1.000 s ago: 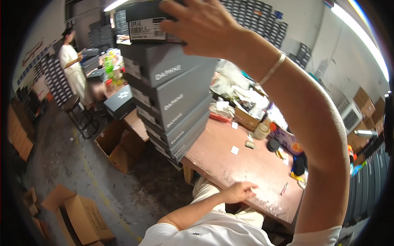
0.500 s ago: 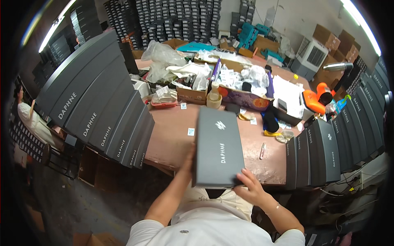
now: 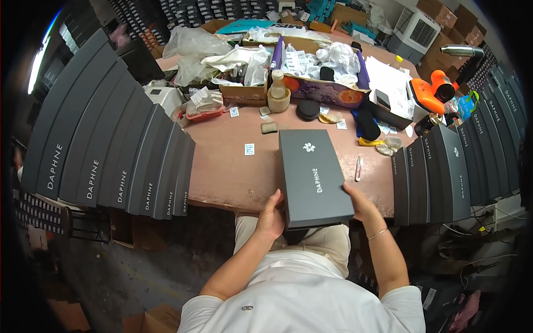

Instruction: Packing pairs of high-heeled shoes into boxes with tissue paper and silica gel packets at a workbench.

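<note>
A dark grey shoebox, its lid on and pale print on top, lies at the table's front edge, its near end sticking out over my lap. My left hand grips its near left side, thumb up by the lid's edge and the other fingers partly hidden against the box. On the opposite side, my right hand holds the near right edge, fingertips out of sight behind it. To the right of the box lies a small pair of thread snips. A small printed label is stuck to the tabletop on the left.
Tall stacks of shoeboxes flank me, one at left and one at right. Across the pink table stand a purple carton of papers, a glue jar, a black round lid and an orange tool.
The shoebox has come down flatter and shifted slightly right. My right hand has moved from its near corner up along the right side. My view has tilted downward.
</note>
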`<action>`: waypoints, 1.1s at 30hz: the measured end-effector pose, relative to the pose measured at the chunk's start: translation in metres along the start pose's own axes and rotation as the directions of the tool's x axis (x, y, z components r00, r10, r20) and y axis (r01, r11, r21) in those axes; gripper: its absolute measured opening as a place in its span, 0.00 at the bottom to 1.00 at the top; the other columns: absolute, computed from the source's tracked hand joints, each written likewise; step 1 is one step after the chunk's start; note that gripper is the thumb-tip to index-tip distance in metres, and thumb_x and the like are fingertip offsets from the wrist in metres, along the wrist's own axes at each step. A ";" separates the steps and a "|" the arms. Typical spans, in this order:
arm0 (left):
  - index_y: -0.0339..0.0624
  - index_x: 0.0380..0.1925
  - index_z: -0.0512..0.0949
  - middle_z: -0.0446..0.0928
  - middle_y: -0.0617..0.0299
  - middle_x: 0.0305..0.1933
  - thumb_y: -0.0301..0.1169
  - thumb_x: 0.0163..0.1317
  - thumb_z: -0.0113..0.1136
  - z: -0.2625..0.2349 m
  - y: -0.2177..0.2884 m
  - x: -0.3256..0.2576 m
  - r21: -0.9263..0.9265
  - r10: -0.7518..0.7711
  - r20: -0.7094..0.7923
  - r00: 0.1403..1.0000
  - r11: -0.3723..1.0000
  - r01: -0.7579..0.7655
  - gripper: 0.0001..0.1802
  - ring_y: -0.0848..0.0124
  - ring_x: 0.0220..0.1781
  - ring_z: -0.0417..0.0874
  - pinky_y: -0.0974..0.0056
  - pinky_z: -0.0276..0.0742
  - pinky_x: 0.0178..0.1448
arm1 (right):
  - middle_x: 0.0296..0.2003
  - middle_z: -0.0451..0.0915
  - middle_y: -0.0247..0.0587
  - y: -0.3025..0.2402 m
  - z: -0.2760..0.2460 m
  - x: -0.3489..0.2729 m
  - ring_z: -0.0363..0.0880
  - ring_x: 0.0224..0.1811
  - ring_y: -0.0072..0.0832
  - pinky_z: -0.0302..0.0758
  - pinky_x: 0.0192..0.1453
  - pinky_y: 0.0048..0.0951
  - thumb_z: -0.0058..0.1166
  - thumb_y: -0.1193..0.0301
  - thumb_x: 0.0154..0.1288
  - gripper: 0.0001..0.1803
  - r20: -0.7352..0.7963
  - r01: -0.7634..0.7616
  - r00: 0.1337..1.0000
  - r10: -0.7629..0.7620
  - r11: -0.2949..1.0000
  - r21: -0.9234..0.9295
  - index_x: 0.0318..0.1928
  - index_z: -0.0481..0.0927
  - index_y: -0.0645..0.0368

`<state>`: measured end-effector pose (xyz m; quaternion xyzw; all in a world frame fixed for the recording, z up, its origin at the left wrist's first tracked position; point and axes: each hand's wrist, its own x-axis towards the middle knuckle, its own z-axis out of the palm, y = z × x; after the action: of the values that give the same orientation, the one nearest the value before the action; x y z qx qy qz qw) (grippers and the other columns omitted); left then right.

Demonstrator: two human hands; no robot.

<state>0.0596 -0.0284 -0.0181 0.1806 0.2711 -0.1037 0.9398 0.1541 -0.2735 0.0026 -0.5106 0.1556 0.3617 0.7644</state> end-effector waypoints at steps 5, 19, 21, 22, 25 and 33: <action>0.40 0.65 0.63 0.63 0.58 0.67 0.51 0.59 0.61 -0.007 0.022 0.003 0.545 0.526 0.053 0.849 0.697 -0.466 0.39 0.64 0.70 0.60 0.58 0.50 0.73 | 0.41 0.79 0.41 -0.017 0.040 -0.021 0.79 0.41 0.27 0.76 0.47 0.26 0.59 0.56 0.63 0.27 0.047 0.290 0.956 -0.288 0.921 -0.261 0.52 0.74 0.68; 0.38 0.60 0.67 0.72 0.46 0.58 0.27 0.57 0.63 -0.076 0.138 -0.003 0.860 0.629 0.480 0.611 -0.476 -0.186 0.29 0.62 0.55 0.77 0.60 0.72 0.58 | 0.63 0.63 0.58 0.029 0.022 0.006 0.63 0.64 0.53 0.63 0.63 0.52 0.61 0.71 0.55 0.19 0.305 0.150 0.790 -0.533 -0.314 -0.937 0.48 0.72 0.58; 0.36 0.49 0.76 0.77 0.51 0.51 0.28 0.57 0.63 -0.020 0.102 -0.021 0.858 0.419 0.508 0.752 -0.321 -0.401 0.19 0.64 0.49 0.80 0.63 0.74 0.56 | 0.61 0.65 0.59 0.015 0.032 -0.001 0.67 0.61 0.54 0.68 0.59 0.50 0.57 0.75 0.57 0.14 0.261 0.219 0.767 -0.586 -0.144 -0.965 0.43 0.71 0.59; 0.35 0.43 0.79 0.79 0.53 0.47 0.28 0.58 0.64 0.004 0.082 -0.032 0.891 0.193 0.454 0.870 -0.085 -0.446 0.14 0.65 0.47 0.81 0.65 0.75 0.54 | 0.60 0.66 0.60 0.010 0.044 -0.008 0.69 0.59 0.54 0.70 0.57 0.49 0.56 0.76 0.57 0.11 0.233 0.256 0.758 -0.609 -0.051 -0.965 0.40 0.71 0.60; 0.37 0.45 0.79 0.76 0.52 0.49 0.25 0.56 0.63 0.021 -0.011 -0.037 0.770 -0.149 0.614 0.775 -0.106 -0.630 0.15 0.63 0.54 0.76 0.61 0.73 0.56 | 0.57 0.70 0.59 0.004 0.121 -0.016 0.74 0.53 0.53 0.75 0.52 0.43 0.56 0.76 0.56 0.12 0.432 0.476 0.711 -0.555 -0.073 -0.877 0.42 0.72 0.59; 0.35 0.67 0.56 0.55 0.50 0.72 0.29 0.66 0.54 -0.020 -0.008 0.056 0.669 0.553 0.259 0.792 0.489 -0.560 0.31 0.61 0.73 0.57 0.59 0.55 0.73 | 0.48 0.76 0.53 0.020 0.120 -0.016 0.76 0.50 0.48 0.76 0.49 0.41 0.59 0.69 0.57 0.26 0.475 0.560 0.646 -0.598 -0.052 -0.827 0.55 0.70 0.64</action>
<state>0.0944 -0.0330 -0.0668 0.6085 0.1312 0.1071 0.7753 0.1129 -0.1684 0.0504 -0.8745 -0.3089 0.0111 0.3739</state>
